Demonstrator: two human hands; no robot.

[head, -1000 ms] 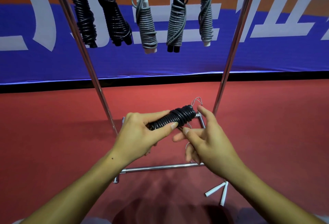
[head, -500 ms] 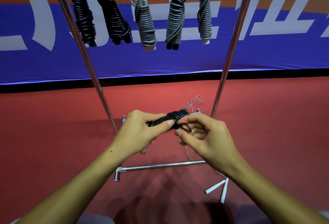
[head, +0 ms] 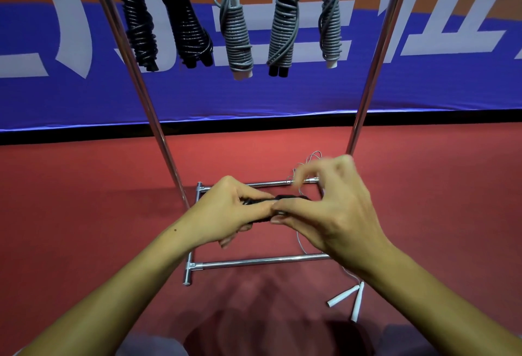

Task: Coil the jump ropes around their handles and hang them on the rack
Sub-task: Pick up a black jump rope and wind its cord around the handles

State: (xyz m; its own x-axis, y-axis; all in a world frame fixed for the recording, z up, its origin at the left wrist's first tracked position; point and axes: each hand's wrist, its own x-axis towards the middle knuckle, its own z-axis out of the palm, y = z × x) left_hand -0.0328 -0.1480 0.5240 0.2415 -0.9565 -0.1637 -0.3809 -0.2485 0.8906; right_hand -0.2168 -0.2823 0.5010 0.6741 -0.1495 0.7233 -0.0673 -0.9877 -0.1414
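We see the rack [head: 375,53] on the red floor [head: 84,214], five coiled ropes [head: 237,30] hanging from it. Before it our left hand [head: 226,211] has its grip curled round the black coiled rope [head: 285,198], while our right hand [head: 336,208] pinches its end.

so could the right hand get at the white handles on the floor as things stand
Probably not right away: the right hand is busy pinching the black coiled rope along with the left hand. The white handles lie bare on the floor below its wrist, with nothing covering them.
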